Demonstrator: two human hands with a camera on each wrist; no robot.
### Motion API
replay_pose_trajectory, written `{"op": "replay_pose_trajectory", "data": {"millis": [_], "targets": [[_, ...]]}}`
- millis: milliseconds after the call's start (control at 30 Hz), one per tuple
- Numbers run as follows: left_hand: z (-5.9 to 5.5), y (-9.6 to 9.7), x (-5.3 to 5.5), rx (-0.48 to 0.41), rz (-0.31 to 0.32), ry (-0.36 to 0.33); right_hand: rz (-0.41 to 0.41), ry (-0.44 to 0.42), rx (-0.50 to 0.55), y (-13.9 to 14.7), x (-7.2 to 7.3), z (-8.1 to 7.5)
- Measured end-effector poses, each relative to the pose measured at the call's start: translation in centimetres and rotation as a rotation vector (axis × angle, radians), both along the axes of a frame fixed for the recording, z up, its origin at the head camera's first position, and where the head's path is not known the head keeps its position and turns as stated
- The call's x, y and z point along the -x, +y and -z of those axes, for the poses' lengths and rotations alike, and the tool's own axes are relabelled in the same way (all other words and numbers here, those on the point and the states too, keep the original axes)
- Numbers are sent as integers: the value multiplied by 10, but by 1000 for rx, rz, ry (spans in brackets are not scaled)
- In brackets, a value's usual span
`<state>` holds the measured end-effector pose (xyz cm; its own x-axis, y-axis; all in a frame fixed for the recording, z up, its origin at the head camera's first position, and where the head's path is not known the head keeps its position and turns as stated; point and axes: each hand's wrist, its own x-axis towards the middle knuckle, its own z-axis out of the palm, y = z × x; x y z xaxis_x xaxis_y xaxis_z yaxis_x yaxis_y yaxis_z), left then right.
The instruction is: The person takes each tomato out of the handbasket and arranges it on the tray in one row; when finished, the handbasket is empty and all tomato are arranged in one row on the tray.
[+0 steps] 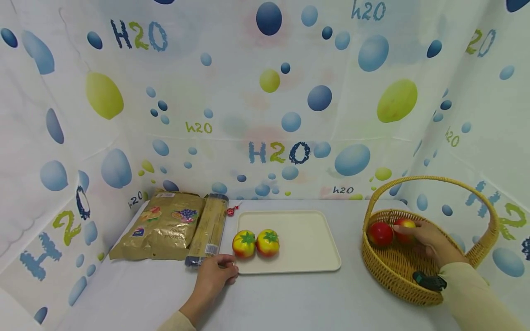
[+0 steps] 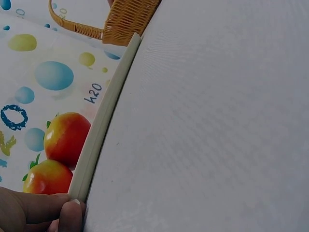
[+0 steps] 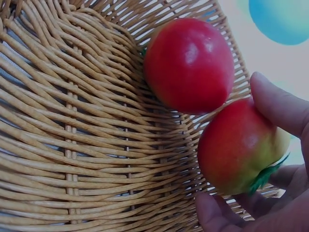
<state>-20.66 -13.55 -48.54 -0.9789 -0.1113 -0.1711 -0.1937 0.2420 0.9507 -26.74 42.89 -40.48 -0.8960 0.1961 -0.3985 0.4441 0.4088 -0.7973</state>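
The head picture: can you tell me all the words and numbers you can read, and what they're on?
"H2O", big, on the spotted cloth.
"h2O", smaller, on the same cloth.
"Candy", it seems, upside down, on the gold bag; its other writing is too small to read.
Long packet: a barcode and digits, too small to read surely.
Little red thing: marks too small to read.
No writing shows on the tray or basket.
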Motion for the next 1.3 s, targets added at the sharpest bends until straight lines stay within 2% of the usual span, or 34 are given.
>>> {"op": "replay_pose_trajectory", "data": {"millis": [367, 667, 900, 1300], "targets": [[-1, 0, -1, 16, 3, 9, -19, 53, 19, 0, -4, -9], [0, 0, 0, 17, 0, 10, -27, 179, 1, -7, -14, -20], [1, -1, 0, 16, -4, 12, -12, 249, 69, -10, -20, -26], [2, -1, 1, 19, -3, 12, -22, 274, 111, -23, -34, -41]]}}
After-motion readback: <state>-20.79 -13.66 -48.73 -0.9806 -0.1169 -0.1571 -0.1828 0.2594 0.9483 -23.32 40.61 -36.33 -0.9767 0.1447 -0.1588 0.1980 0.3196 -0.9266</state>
